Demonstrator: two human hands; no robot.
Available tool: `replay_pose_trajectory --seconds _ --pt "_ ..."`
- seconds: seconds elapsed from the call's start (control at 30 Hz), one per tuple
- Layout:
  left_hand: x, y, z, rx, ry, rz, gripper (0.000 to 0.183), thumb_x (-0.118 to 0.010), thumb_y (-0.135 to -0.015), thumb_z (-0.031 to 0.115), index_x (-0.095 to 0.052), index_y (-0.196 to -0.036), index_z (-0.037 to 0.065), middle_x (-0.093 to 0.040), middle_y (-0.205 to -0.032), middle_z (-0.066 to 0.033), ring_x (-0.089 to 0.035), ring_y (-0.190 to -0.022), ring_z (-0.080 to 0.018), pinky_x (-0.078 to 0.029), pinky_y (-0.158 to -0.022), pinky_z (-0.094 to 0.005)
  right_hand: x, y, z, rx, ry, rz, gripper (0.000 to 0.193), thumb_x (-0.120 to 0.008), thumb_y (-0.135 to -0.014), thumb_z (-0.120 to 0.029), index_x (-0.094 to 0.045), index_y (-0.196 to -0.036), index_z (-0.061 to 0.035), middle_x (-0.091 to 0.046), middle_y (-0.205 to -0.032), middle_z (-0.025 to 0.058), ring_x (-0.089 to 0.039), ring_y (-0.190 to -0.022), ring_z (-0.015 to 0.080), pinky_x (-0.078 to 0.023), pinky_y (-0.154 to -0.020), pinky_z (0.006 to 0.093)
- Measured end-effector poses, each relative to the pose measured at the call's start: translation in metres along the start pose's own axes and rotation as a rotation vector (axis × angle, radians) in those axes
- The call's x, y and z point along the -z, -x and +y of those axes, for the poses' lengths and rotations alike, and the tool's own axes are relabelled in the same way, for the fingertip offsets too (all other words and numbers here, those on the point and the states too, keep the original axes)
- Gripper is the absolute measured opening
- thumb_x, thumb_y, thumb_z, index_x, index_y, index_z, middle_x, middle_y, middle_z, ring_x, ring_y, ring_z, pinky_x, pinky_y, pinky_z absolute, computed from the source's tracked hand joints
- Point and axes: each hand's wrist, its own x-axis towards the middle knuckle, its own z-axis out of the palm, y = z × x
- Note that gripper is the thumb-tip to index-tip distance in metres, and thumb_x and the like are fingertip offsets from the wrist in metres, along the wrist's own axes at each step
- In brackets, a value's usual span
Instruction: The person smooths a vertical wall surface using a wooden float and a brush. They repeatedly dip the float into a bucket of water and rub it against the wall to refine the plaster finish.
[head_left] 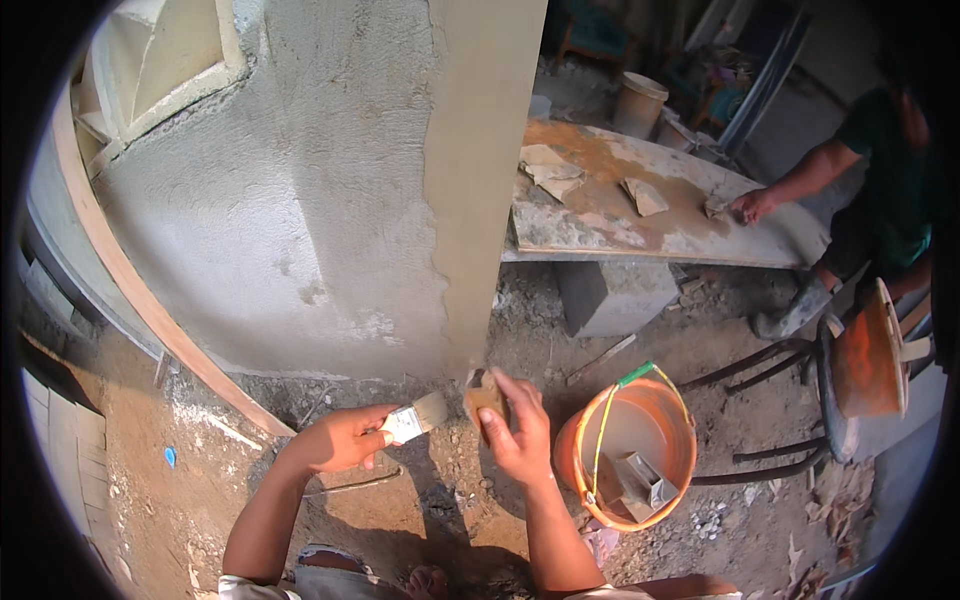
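My left hand (348,440) is closed around a flat paintbrush (415,418), its bristles pointing up and to the right. In my right hand (522,430), thumb across its face, is a brown block (486,405) with a dark upper end; its exact kind is unclear. Both hands are low in front of the base of a grey plastered wall (350,200), with a smoother strip (480,180) along its right edge. Right of my right hand stands an orange bucket (572,440) with greyish liquid, a metal box-shaped piece (643,482) and a yellow handle with a green grip (634,374).
A mortar-stained board (600,235) rests on a concrete block (617,297); a co-worker's hand (752,206) touches a lump on it. A second orange bucket (868,355) lies tipped by dark metal legs (745,365). A curved wooden strip (130,270) leans at left.
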Motion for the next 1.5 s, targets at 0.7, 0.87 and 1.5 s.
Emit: replay_pose_trajectory --seconds 0.7,0.87,1.5 --pt "-0.003 0.093 -0.038 -0.050 -0.013 0.364 0.052 -0.060 -0.097 0.008 -0.051 -0.149 0.007 -0.070 -0.083 -0.0097 -0.064 -0.061 -0.0146 -0.053 -0.063 -0.0321 -0.041 -0.079 0.036 0.489 0.815 0.130 0.054 -0.075 -0.075 -0.008 -0.059 -0.126 -0.0048 -0.064 -0.116 0.0124 -0.061 -0.100 0.0306 -0.042 -0.086 0.0425" --pt "0.007 0.061 -0.038 -0.035 -0.007 0.398 0.050 -0.058 -0.099 0.012 -0.052 -0.149 0.009 -0.067 -0.084 -0.0064 -0.060 -0.061 -0.0136 -0.051 -0.062 -0.0315 -0.056 0.036 0.015 0.149 0.215 -0.127 0.048 -0.072 -0.084 -0.012 -0.061 -0.129 -0.0008 -0.066 -0.115 0.0132 -0.061 -0.100 0.0305 -0.043 -0.088 0.0426" --pt "-0.025 0.087 -0.026 0.008 -0.127 0.318 0.052 -0.063 -0.094 0.009 -0.054 -0.146 0.011 -0.071 -0.090 -0.0175 -0.069 -0.067 -0.0240 -0.053 -0.065 -0.0375 -0.004 -0.186 -0.047 0.685 0.716 0.480 0.055 -0.077 -0.071 -0.009 -0.060 -0.123 -0.0048 -0.065 -0.115 0.0104 -0.059 -0.090 0.0287 -0.041 -0.076 0.0421"
